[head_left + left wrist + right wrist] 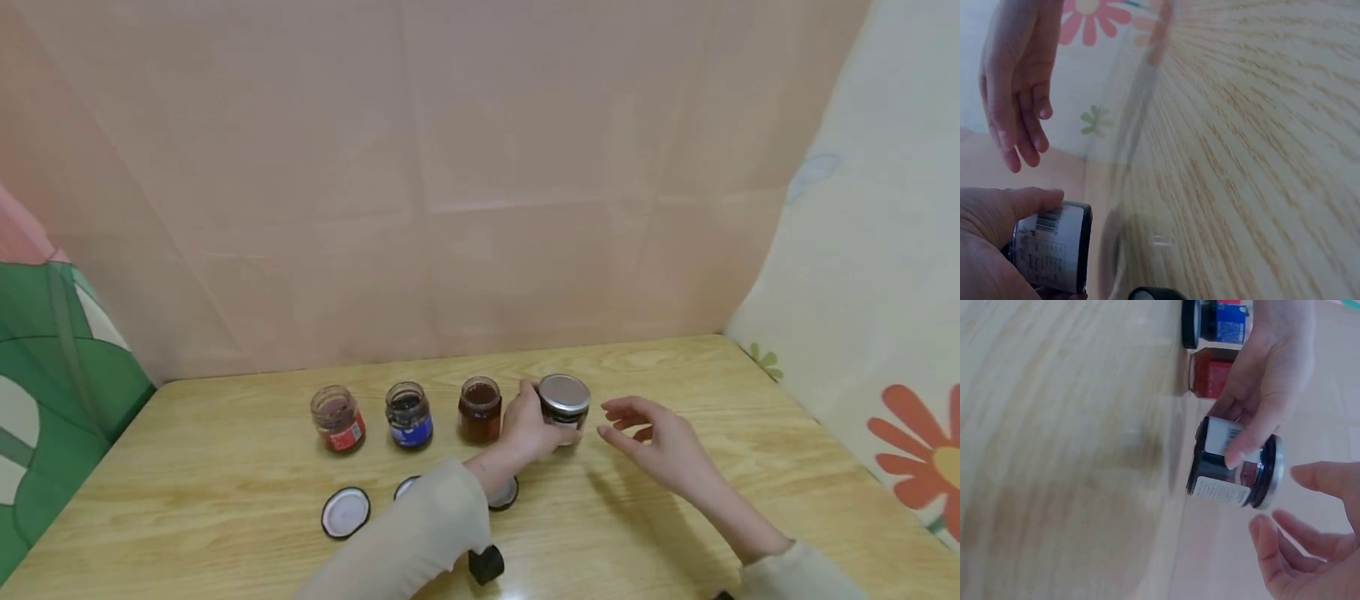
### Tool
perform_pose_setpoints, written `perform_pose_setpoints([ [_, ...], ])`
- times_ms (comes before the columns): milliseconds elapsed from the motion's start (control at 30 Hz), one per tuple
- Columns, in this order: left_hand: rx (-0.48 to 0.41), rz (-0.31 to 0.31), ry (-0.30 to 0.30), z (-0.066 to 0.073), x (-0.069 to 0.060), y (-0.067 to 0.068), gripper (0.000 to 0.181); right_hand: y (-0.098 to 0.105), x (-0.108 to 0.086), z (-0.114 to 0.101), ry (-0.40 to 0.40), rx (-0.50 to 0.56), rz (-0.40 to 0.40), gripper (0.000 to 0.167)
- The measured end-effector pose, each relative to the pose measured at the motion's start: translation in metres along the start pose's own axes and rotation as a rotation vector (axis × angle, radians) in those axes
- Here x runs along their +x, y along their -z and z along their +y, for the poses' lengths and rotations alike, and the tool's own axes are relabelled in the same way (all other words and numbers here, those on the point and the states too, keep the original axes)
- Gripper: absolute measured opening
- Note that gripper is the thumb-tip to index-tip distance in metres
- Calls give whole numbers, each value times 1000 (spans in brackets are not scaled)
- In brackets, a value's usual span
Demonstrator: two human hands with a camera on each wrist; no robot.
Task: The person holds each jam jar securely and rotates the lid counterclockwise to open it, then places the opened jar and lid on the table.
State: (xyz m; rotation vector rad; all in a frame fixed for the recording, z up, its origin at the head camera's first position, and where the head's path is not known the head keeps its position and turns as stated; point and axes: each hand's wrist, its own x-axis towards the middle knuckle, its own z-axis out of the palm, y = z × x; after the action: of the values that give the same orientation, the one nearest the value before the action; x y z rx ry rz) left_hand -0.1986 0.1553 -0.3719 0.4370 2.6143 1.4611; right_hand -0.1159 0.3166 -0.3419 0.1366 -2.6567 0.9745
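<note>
My left hand (527,425) grips a dark glass jar (1222,465) around its side, thumb across the white label. A silver lid (565,392) sits on this jar. Whether the jar touches the table or is slightly raised, I cannot tell. To its right, my right hand (660,442) has its fingers loosely bent and apart, holding nothing; in the right wrist view its fingertips are close to the lid without touching. Left of the held jar stand three lidless jars: a dark red-brown one (480,412), a blue-labelled one (409,421) and a red-labelled one (339,423).
Three removed lids lie in front of the lidless jars: a left lid (347,512), a middle lid (405,487) partly behind my left sleeve, and a right lid (505,495). The wooden table (225,467) meets a pinkish cloth (450,275) behind.
</note>
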Motion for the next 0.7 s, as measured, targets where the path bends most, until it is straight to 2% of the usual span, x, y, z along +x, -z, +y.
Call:
perform_pose_setpoints([
  [67,-22,-11,-26,2,-4,3,71,2,2,-2,-12,1,24,36],
  [167,-30,-31,-33,4,-10,7,68,3,5,-5,-56,34,21,46],
  [233,-30,-38,-34,4,-15,9,67,3,5,-6,-116,62,-13,50],
  [400,-90,-76,-48,4,-23,14,71,2,4,-4,-244,140,-97,54],
  [567,-115,-119,-70,3,-24,22,72,1,4,-3,-255,206,-125,52],
  [700,-80,-140,-92,2,-25,28,65,-1,4,-2,-264,242,-146,50],
])
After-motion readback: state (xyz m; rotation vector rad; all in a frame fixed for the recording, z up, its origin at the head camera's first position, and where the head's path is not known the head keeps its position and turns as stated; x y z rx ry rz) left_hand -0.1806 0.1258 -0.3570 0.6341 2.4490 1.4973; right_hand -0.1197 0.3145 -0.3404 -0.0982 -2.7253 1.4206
